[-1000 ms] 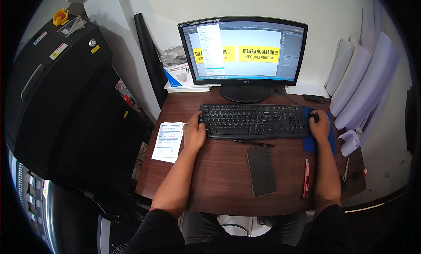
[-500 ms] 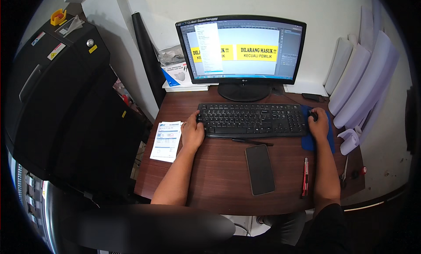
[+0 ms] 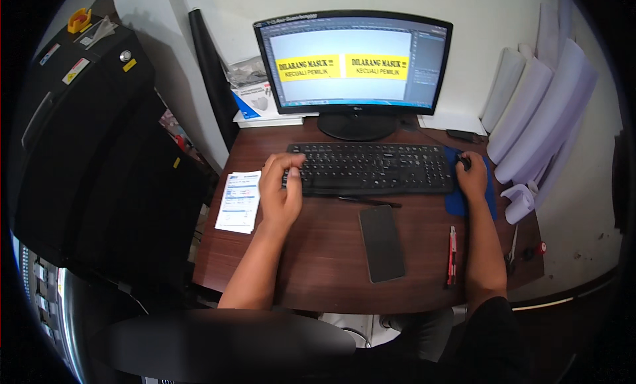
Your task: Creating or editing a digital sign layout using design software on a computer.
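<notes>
My left hand (image 3: 282, 190) hovers at the left end of the black keyboard (image 3: 371, 168), fingers bent over the keys and thumb apart, with nothing in it. Whether a fingertip presses a key cannot be made out. At the keyboard's other end, my right hand (image 3: 472, 180) is wrapped around a small black computer mouse (image 3: 463, 163) on a blue mouse pad (image 3: 457, 204). Behind the keyboard stands a monitor (image 3: 358, 92) with two yellow sign designs side by side on its screen.
On the brown desk (image 3: 318, 251) lie a dark smartphone (image 3: 382, 243), a black pen (image 3: 369, 202), a red utility knife (image 3: 452, 256) and a stack of printed forms (image 3: 238, 202). White paper rolls (image 3: 543, 119) lean at the right; a large black machine (image 3: 86, 152) stands left.
My left hand has lifted off the keyboard's left edge and its fingers now reach over the keys. The drop-down menu on the screen has closed. The whole view has shifted slightly.
</notes>
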